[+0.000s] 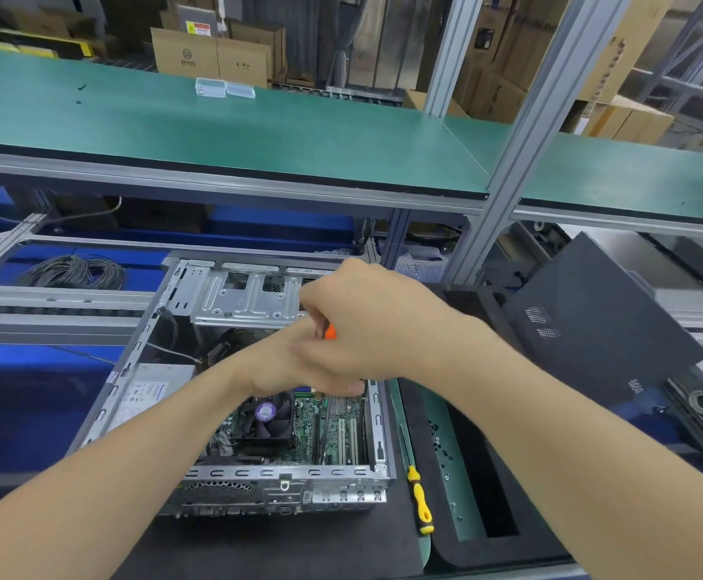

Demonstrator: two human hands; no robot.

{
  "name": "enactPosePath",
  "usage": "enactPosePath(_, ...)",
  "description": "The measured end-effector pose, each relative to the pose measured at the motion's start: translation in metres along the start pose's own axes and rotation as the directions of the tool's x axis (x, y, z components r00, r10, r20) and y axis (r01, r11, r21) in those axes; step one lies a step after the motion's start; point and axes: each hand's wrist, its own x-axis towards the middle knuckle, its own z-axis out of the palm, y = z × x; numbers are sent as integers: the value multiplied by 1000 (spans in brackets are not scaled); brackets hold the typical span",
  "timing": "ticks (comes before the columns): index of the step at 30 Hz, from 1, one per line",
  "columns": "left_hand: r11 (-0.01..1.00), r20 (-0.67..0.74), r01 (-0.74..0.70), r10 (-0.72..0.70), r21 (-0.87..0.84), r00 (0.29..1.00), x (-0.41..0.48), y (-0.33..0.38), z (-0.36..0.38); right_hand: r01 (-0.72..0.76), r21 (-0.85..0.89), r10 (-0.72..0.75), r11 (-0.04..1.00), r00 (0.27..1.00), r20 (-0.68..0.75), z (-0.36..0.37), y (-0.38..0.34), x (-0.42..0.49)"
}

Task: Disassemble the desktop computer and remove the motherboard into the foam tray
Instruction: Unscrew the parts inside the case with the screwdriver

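The open desktop case (253, 475) lies on its side in front of me. Inside it sits the green motherboard (324, 429) with a black CPU fan (268, 414) bearing a purple label. My right hand (366, 324) grips an orange-handled screwdriver (330, 331) over the upper right part of the board. My left hand (299, 366) lies just under the right hand, its fingers reaching down near the tool's shaft; what they touch is hidden. A black foam tray (492, 550) with a green sheet lies to the right of the case.
A yellow-handled screwdriver (420, 500) lies between case and tray. Small screws (439, 443) are scattered on the green sheet. The removed dark side panel (592, 320) leans at right. A grey power supply (148, 391) fills the case's left. A green shelf (257, 131) overhangs behind, on aluminium posts.
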Motion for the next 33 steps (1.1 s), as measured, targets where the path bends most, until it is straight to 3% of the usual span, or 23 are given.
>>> enactPosePath(3, 1000, -69, -20, 21, 18, 997, 3, -4, 4, -233, -12, 231, 972, 968, -97, 5, -14, 4)
enactPosePath(6, 1000, -33, 0, 1, 16, 999, 1, -4, 9, -267, 8, 267, 964, 964, -15, 10, -17, 7)
enactPosePath(9, 1000, -38, 4, -5, -20, 999, 2, -10, 1, -220, -3, 220, 976, 975, 37, 9, -10, 8)
enactPosePath(13, 990, 28, 95, -93, -105, 995, 0, -11, -9, -47, 30, 40, 998, 978, 203, -5, -3, 4)
enactPosePath(17, 994, 102, 99, -94, -49, 990, -1, -6, -14, 64, 130, -98, 989, 956, 278, -16, 6, 0)
enactPosePath(20, 996, 135, 87, -82, -33, 987, -1, -6, -19, 77, 153, -124, 985, 937, 326, -18, 10, -1)
enactPosePath(24, 977, 173, 158, -132, -142, 976, -3, -8, -18, 93, 137, -138, 986, 920, 367, -20, 12, -1)
enactPosePath(28, 990, 149, 123, -111, -75, 983, -3, -4, -15, 139, 100, -162, 985, 946, 280, -16, 7, -1)
enactPosePath(31, 994, 97, 106, -103, -25, 990, -2, 0, -18, 4, -57, 1, 998, 997, 83, -6, -1, 0)
enactPosePath(33, 994, 79, 105, -105, 12, 991, -2, 0, -18, -86, -53, 87, 995, 996, 9, 0, -9, 2)
